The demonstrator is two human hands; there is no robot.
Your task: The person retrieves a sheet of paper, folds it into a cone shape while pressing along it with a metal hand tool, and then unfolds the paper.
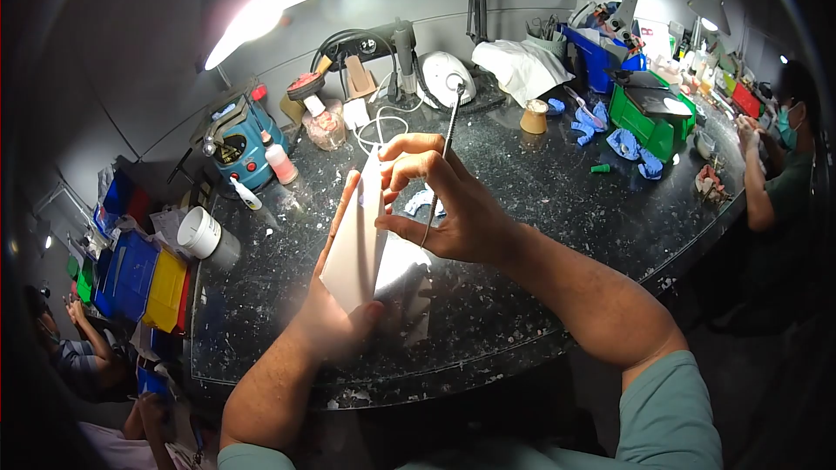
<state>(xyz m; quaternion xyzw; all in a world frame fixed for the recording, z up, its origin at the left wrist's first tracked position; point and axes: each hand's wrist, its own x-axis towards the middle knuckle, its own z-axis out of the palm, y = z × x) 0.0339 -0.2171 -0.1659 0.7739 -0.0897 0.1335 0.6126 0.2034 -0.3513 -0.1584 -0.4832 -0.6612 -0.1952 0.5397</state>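
Observation:
My left hand grips a pale, flat-sided carton, holding it upright and tilted over the bench. Its thumb lies along the near lower edge, with fingers behind the left side. At the carton's upper right edge, my right hand is closed, fingertips touching or very close to it. A thin metal hand tool with a ridged shaft runs through the right hand's fingers, pointing up. Whether those fingers also pinch something inside the carton is hidden. Behind the right fingers, a white curved piece lies partly covered.
The dark speckled bench curves around me. A bright lamp hangs at upper left, above a blue machine. A white tub lies tipped at left. Green bin and blue gloves sit right. A masked co-worker works far right.

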